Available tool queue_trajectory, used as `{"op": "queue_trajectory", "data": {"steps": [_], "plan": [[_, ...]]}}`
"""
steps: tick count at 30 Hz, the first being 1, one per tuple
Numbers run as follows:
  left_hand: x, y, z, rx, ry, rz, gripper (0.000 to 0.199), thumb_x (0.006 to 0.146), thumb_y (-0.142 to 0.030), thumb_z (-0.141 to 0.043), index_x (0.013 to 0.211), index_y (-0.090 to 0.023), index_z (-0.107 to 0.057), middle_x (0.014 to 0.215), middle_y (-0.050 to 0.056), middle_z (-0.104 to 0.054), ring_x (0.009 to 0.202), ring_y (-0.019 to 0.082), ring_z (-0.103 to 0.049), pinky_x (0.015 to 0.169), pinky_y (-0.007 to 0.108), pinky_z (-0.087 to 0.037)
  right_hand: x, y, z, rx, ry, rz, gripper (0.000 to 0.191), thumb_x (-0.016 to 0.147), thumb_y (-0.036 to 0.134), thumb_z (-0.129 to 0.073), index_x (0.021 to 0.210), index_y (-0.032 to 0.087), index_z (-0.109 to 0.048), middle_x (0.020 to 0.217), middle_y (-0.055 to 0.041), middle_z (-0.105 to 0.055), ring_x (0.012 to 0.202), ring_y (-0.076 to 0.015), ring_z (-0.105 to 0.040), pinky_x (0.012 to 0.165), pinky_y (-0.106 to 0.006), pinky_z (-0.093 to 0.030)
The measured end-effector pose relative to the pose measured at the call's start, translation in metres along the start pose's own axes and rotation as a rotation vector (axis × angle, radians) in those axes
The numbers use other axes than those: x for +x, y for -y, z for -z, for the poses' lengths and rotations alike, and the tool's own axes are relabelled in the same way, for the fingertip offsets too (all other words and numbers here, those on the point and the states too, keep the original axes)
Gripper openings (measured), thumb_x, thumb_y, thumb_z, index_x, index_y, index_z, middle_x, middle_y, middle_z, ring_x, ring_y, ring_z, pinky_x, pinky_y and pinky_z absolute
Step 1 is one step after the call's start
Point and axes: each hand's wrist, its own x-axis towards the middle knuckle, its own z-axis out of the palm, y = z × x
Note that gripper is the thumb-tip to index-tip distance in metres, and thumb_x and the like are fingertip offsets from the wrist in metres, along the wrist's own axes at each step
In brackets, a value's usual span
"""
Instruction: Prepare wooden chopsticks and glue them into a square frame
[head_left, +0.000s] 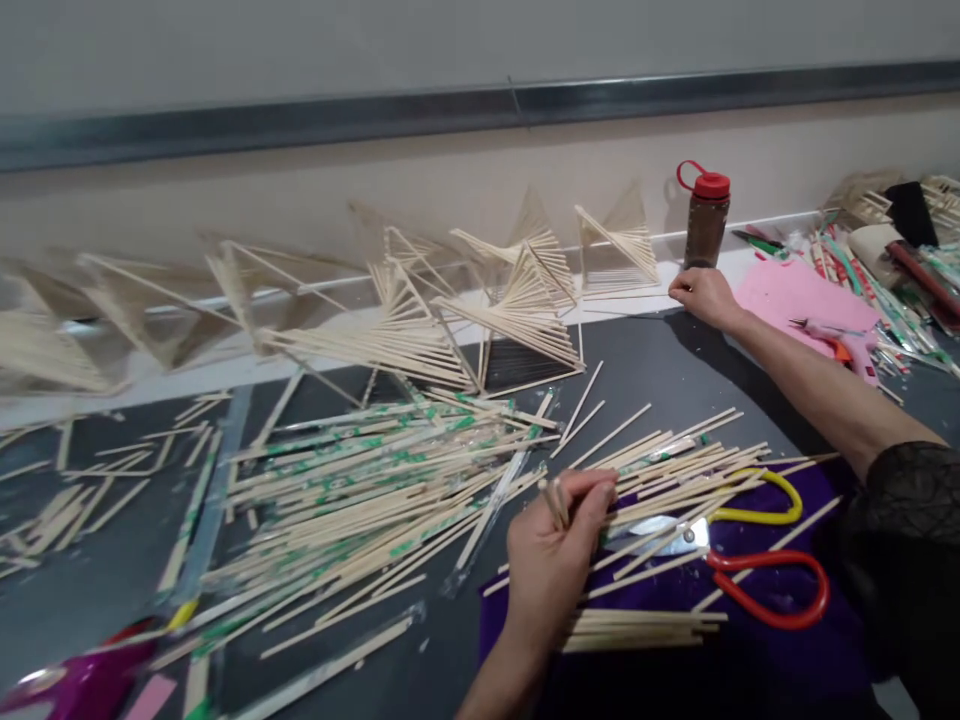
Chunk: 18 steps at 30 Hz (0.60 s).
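My left hand is closed, with the ends of a couple of thin wooden sticks poking up between its fingers. Just right of it lie loose wooden sticks and large scissors with one yellow and one red handle, on purple cloth. My right hand reaches to the back of the table, fingers pinched together below the red-capped bottle. Whatever the pinch holds is hidden or too small to name. Left of it stands a twisted stick frame.
More stick structures line the wall. Wrapped and bare chopsticks are heaped at centre left, with short cut pieces beyond. A pink glue gun rests on pink material at right. A magenta tool sits front left.
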Motion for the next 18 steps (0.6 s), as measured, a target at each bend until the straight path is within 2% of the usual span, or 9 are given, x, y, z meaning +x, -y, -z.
{"op": "queue_trajectory", "data": {"steps": [3,6,12,18], "plan": [[-0.001,-0.002,0.000,0.033,-0.033,-0.075,0.019,0.079,-0.035,-0.062,0.076,-0.020,-0.073,0.067,0.002,-0.066,0.058,0.013,-0.058,0.056,0.023,-0.047,0.014,-0.005,-0.008,-0.023,0.031,-0.002,0.025,0.081,0.020,-0.054,0.091,0.014,-0.076,0.091,-0.0078,-0.073,0.081,-0.0188,-0.064,0.070,-0.025,-0.042],[-0.002,-0.004,0.000,0.050,-0.040,-0.163,0.016,0.081,-0.030,-0.061,0.074,-0.021,-0.073,0.068,0.001,-0.067,0.064,0.014,-0.061,0.062,0.024,-0.048,0.021,-0.011,-0.016,-0.023,0.051,-0.019,0.025,0.081,0.020,-0.054,0.091,0.015,-0.076,0.092,-0.0079,-0.073,0.083,-0.0190,-0.065,0.071,-0.025,-0.043],[-0.001,-0.003,0.003,-0.002,0.000,-0.270,0.010,0.082,-0.022,-0.063,0.080,-0.024,-0.072,0.068,-0.002,-0.066,0.061,0.010,-0.060,0.058,0.019,-0.045,0.025,-0.013,-0.025,-0.024,0.076,-0.022,0.024,0.083,0.020,-0.053,0.091,0.016,-0.075,0.096,-0.0076,-0.073,0.086,-0.0182,-0.065,0.074,-0.025,-0.044],[-0.001,0.000,0.005,-0.006,0.018,-0.264,0.011,0.081,-0.019,-0.063,0.083,-0.026,-0.072,0.069,-0.003,-0.066,0.059,0.009,-0.059,0.054,0.017,-0.044,0.025,-0.011,-0.026,-0.042,0.099,-0.028,0.024,0.084,0.020,-0.053,0.091,0.017,-0.075,0.097,-0.0073,-0.072,0.087,-0.0179,-0.064,0.075,-0.025,-0.045]]}}
